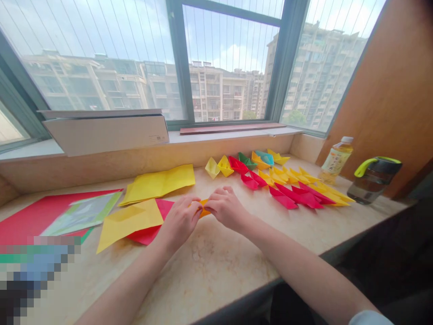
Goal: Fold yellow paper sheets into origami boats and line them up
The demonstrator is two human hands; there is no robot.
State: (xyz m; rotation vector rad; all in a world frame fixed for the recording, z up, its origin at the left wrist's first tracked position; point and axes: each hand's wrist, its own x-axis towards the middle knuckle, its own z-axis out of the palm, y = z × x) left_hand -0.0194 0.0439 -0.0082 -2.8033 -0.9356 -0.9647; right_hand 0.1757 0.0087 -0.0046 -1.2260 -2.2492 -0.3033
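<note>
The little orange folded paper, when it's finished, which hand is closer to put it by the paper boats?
Probably the right hand. It pinches the small orange folded paper on the side nearest the row of folded paper boats; the left hand sits farther away.

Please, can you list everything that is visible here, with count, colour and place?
orange paper piece: one, orange, pinched between both hands
paper sheets: several, yellow and red, left of the hands
folded paper boats: many, yellow, red, green, blue, right half of the counter
cardboard box: one, white, window ledge
drink bottle: one, yellow, far right
water jug: one, grey with green handle, far right
counter: one, beige stone
left hand: one, on the paper piece
right hand: one, on the paper piece
</note>
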